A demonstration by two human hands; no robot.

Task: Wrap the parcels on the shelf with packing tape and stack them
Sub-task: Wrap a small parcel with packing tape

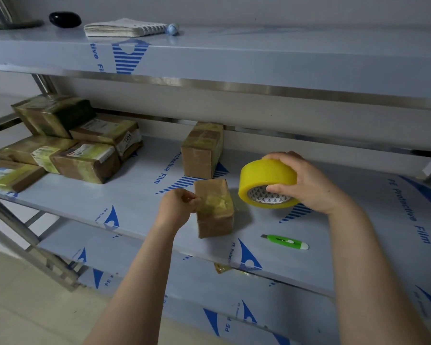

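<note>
Cutter (pixel 285 242) lies near parcel (pixel 214 207)

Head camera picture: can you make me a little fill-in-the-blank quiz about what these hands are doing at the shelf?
1. The right hand grips a roll of tape coloured ____.
2. The left hand pinches a parcel wrapped in ____ paper.
3. The green cutter lies on the shelf, nearer the ____ hand.
Missing words: yellow, brown, right.

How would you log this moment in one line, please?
step: taping | left hand: pinches parcel edge | right hand: grips tape roll | cutter: on shelf | wrapped parcels: stacked left
</note>
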